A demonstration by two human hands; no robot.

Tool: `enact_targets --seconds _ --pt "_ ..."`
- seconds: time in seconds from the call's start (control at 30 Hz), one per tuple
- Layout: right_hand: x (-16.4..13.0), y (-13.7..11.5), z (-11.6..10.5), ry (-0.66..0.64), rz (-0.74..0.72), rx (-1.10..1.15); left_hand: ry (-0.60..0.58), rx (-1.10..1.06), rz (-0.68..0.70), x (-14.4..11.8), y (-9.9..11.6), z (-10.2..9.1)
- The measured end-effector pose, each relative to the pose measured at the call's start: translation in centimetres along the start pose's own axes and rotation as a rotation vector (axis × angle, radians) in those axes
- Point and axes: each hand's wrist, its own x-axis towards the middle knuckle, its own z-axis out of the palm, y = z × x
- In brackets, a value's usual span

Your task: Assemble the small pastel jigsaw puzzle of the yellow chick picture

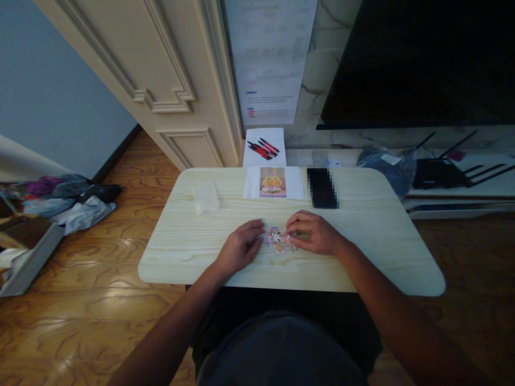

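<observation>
Head camera looks down on a pale wooden counter [362,241]. A small heap of puzzle pieces [278,240] lies near its front middle, between both hands. The left hand [240,247] rests flat beside the heap, grip loose, fingertips touching the pieces. The right hand [314,233] curls over the heap's right edge, grip pinched on a piece. Behind lie a reference picture [273,182], a dark phone [322,187] and a clear plastic bag [206,198].

The small pastel pieces [279,240] are too tiny to identify, partly hidden under both hands' fingers [257,230]
</observation>
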Motion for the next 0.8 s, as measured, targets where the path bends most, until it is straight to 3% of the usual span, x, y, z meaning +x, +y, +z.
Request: enact_targets --seconds 0.3,0.63,0.8 --pt "0.1 -0.4 0.3 -0.041 0.027 0.031 -0.177 0.054 0.111 0.6 1.3 -0.5" --pt "-0.1 -0.1 -0.2 -0.045 0.065 0.012 -0.063 -0.050 0.068 0.3 1.1 -0.2" --pt "0.2 -0.2 0.2 -0.040 -0.015 0.032 -0.057 -0.105 -0.001 0.4 1.3 -0.7"
